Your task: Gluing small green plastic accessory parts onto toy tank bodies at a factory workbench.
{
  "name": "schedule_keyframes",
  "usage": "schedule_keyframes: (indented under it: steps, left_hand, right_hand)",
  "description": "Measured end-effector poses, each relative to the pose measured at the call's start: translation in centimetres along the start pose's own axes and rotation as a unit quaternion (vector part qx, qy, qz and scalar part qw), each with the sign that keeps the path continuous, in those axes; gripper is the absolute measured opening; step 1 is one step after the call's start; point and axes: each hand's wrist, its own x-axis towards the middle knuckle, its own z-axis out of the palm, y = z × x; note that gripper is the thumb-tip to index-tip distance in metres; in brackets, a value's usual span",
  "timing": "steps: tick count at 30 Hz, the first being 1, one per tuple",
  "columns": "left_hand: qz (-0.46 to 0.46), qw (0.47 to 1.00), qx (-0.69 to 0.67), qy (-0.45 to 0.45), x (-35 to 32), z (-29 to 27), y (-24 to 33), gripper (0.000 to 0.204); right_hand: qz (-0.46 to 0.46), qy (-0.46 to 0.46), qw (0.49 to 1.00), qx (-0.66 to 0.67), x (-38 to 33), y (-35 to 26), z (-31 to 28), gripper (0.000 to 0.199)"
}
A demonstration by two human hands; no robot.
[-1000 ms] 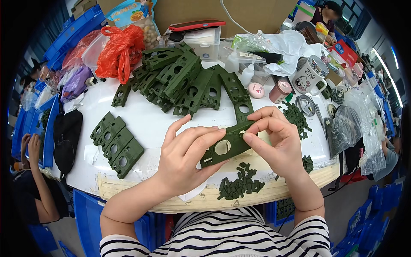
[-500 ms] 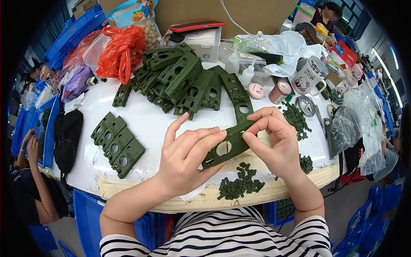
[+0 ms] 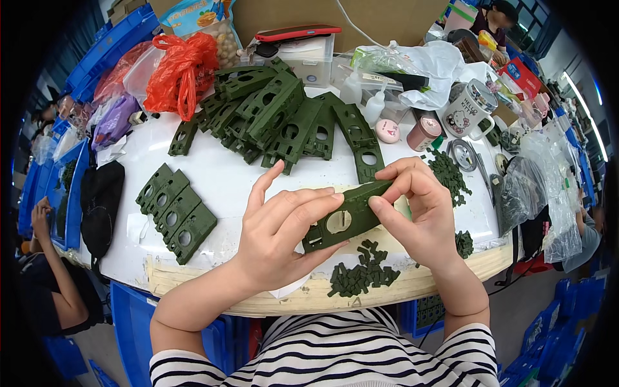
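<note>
Left hand [image 3: 284, 235] cradles a green plastic plate [image 3: 342, 222] above the table edge [image 3: 213, 284]; right hand [image 3: 419, 213] pinches its upper end (apparently fitting a part). Next: precise fingertip pressure.

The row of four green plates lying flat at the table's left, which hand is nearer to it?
Left. The left hand is just right of the row of green plates, not touching it. The right hand is farther right, gripping the held plate.

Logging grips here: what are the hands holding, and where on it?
Both hold one flat green plastic part: left hand at its lower left end, right hand pinching the upper right end.
</note>
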Motion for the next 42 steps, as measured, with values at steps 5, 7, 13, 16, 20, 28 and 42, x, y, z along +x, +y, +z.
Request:
schedule_keyframes:
  steps: [5, 7, 13, 16, 20, 28, 42]
  left_hand:
    - [-0.013, 0.999, -0.032, -0.003, 0.1, 0.0, -0.3, 0.055]
    - [-0.019, 0.999, -0.035, 0.001, 0.1, 0.0, -0.4, 0.056]
    - [-0.027, 0.998, -0.046, 0.016, 0.0, -0.1, -0.5, 0.059]
    - [-0.024, 0.998, -0.053, 0.027, 0.1, -0.2, -0.7, 0.058]
    - [-0.035, 0.999, -0.013, 0.018, 0.4, -1.2, -1.2, 0.061]
    - [-0.139, 0.980, -0.107, 0.093, 0.1, -0.9, -3.9, 0.058]
    - [-0.140, 0.979, -0.115, 0.089, 0.0, -0.6, -4.3, 0.055]
  right_hand:
    - [0.031, 0.023, 0.997, 0.060, 0.1, -0.7, 0.0, 0.008]
    - [-0.025, 0.027, 0.999, 0.004, 0.3, -0.8, -0.1, 0.006]
    - [-0.146, 0.032, 0.975, -0.163, 0.2, -0.9, 0.1, 0.018]
    - [-0.182, 0.033, 0.957, -0.223, 0.2, -0.8, 0.0, 0.022]
    - [-0.222, 0.061, 0.947, -0.224, -0.1, -1.2, 0.0, 0.024]
    - [-0.103, -0.333, 0.910, -0.227, -1.8, -1.7, 1.3, 0.016]
    - [-0.183, -0.310, 0.876, -0.321, -3.5, 1.0, 5.3, 0.014]
